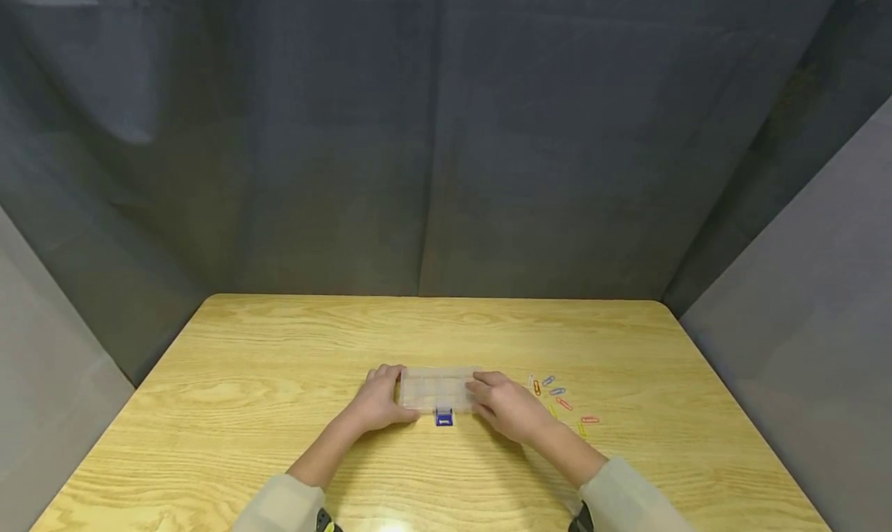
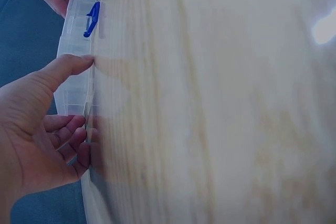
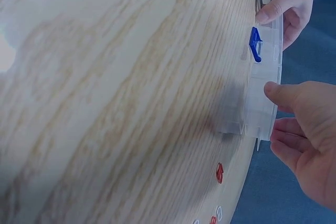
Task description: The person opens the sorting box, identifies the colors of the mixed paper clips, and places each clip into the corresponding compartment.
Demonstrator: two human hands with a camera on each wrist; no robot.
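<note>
Clear plastic box (image 1: 435, 392), with dividers showing through its walls, sits around the middle of the table (image 1: 279, 362), between the two hands. A blue latch (image 1: 444, 418) stands at the middle of its near side. The left hand (image 1: 379, 400) holds the left end, its thumb at the near left corner and its other fingers bent along the end. The right hand (image 1: 514, 406) grips the right end, its thumb on the near side and its other fingers round the end. Just to the right of that hand, paper clips (image 1: 590, 420) in red, blue, yellow and white lie loosely scattered. Pale sleeves (image 1: 282, 505) cover both forearms, and a dark curtain (image 1: 432, 145) hangs beyond the far edge.
</note>
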